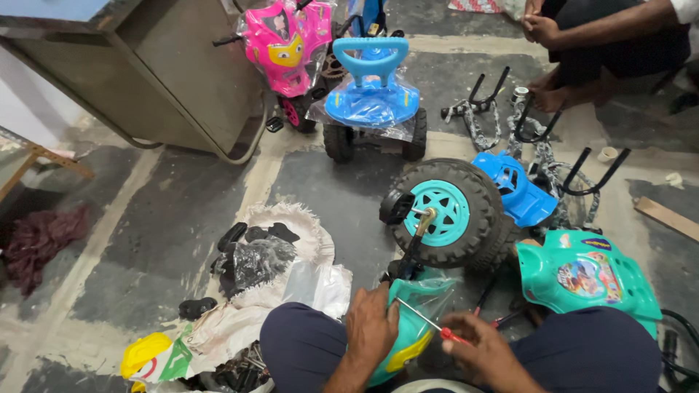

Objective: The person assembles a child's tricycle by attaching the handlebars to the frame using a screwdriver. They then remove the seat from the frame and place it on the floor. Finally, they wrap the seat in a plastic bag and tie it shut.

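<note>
Teal plastic toy-car body panel [408, 320], partly wrapped in clear film, is lying across the person's lap between the knees, with a red-handled screwdriver [429, 325] being driven against its upper face. Judging by this, the step in hand is fastening or loosening a screw on the panel; the next move seems to call for keeping the blade seated squarely and the panel from sliding while the handle is being turned. The left hand [373, 320] is resting palm-down on the panel's left edge, fingers spread and pressing it against the thigh. The right hand [477, 346] is coming in from the right with the wrist bent, its fingers closing around the screwdriver's red handle, the thin shaft slanting up and left toward the panel. The screw itself is too small to make out, so it is probably hidden under the tip. Just beyond the panel a black rubber wheel with a teal hub [444, 211] is standing on the floor, beside a second teal panel bearing a sticker [582, 280].
</note>
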